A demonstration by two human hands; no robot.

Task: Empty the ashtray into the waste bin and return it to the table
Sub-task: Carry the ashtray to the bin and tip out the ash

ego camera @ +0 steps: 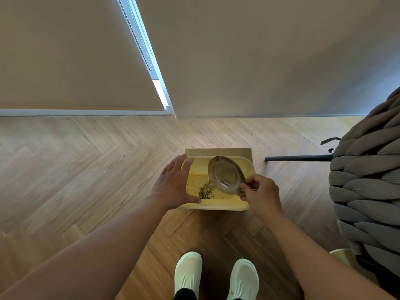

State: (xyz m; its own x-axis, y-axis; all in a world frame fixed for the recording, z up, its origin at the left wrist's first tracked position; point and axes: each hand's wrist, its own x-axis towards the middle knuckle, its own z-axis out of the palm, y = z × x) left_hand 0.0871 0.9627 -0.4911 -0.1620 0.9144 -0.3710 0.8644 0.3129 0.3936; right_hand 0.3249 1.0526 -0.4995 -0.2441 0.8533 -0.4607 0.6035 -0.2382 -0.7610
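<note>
A round clear glass ashtray (pixel 226 174) is tilted on its side over the open yellow waste bin (pixel 218 206) on the floor. My right hand (pixel 260 191) grips the ashtray's lower right rim. Dark ash (pixel 205 189) lies scattered on the bin's bottom. My left hand (pixel 173 184) hovers flat with fingers spread at the bin's left edge, holding nothing. The table is out of view.
A herringbone wood floor (pixel 86 169) surrounds the bin. A chunky grey knitted seat (pixel 368 180) with a black leg (pixel 298 158) stands at the right. Roller blinds (pixel 75 61) hang behind. My white shoes (pixel 216 276) stand just below the bin.
</note>
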